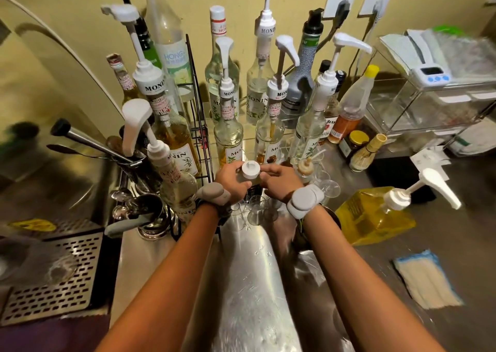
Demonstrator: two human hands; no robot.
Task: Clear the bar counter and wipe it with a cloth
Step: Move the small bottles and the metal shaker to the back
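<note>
Both my hands reach to the back of the steel counter (252,271). My left hand (230,181) and my right hand (281,181) grip a small bottle with a white cap (251,171) from either side, in front of the row of syrup bottles. Several small clear glasses (257,209) stand just below my wrists. A white cloth with blue edging (426,282) lies flat on the counter at the right, apart from both hands.
Tall pump syrup bottles (228,126) crowd the back. A yellow pump jug (375,214) stands to the right. A wire rack (200,136) and a tool holder with spoons (139,206) are at the left. A drip tray (53,279) lies lower left. Clear shelf (429,104) upper right.
</note>
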